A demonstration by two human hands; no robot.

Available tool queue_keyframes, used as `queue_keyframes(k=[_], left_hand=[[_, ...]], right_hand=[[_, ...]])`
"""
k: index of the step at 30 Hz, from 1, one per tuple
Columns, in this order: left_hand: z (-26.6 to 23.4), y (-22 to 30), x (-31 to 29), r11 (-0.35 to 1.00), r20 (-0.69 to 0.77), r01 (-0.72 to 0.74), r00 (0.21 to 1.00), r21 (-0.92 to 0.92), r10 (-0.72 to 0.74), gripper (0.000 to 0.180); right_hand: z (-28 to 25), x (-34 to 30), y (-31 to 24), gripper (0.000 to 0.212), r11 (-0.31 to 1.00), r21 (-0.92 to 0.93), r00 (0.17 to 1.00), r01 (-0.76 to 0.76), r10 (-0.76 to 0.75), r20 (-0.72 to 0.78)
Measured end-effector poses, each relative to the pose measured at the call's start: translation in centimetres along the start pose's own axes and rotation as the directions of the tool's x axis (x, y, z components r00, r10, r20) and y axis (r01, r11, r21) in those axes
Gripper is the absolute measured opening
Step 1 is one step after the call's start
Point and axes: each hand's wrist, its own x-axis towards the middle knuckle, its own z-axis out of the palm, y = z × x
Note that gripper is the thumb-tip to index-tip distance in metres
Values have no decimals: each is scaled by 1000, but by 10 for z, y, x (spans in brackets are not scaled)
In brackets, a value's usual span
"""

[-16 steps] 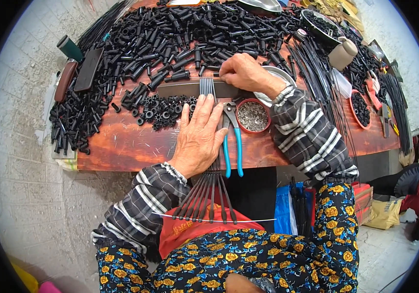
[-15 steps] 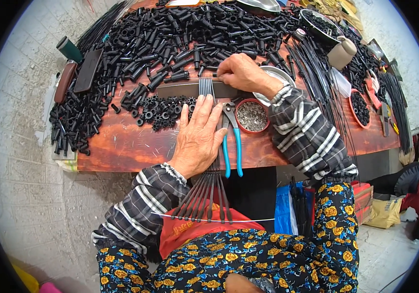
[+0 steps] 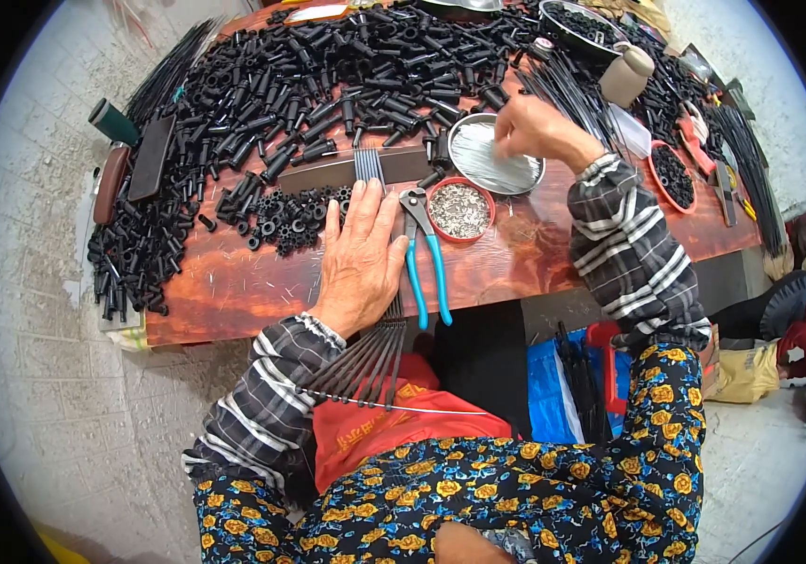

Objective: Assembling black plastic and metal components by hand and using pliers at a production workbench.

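Left hand (image 3: 361, 268), centre frame: palm down, fingers straight and side by side, gripping nothing, lying over a flat row of thin dark rods (image 3: 368, 164). Rods run lengthwise under the hand; their grey upper ends cross a long dark-grey bar (image 3: 403, 167), lower ends fan out past the worktop's near edge, lower centre, with a thin white strand (image 3: 436, 411) at the tips.

Right hand (image 3: 544, 132), upper right of centre: fingers bent down over a round silver metal dish (image 3: 499, 192) of thin pale wires (image 3: 478, 155). Fingertips blurred; cannot tell if they grip a wire.

Pliers with blue handles (image 3: 439, 282) lie just right of left hand, near a round red tub (image 3: 462, 240) of small silvery metal bits. Small black toothed rings (image 3: 295, 221) left of left hand. Big heap of black plastic tubes (image 3: 356, 75) across top of reddish-brown wooden worktop (image 3: 535, 249).
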Motion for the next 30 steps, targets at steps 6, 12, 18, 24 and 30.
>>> queue_keyframes(k=[6, 12, 18, 24, 30], left_hand=[[1, 1, -1, 1000, 9, -1, 1000, 24, 1, 54], [-1, 2, -2, 999, -17, 29, 999, 17, -29, 54], [0, 1, 0, 1000, -12, 2, 1000, 28, -1, 54], [-6, 7, 3, 998, 11, 13, 1000, 56, -13, 54], [-8, 10, 5, 998, 31, 20, 999, 52, -22, 55]], right_hand=[[16, -9, 6, 17, 998, 20, 995, 53, -51, -81], [4, -11, 1, 21, 996, 89, 991, 19, -7, -132], [-6, -3, -42, 11, 966, 259, 992, 3, 28, -119], [23, 23, -68, 24, 936, 70, 921, 346, -325, -214], [29, 28, -76, 31, 949, 76, 940, 305, -286, -187]])
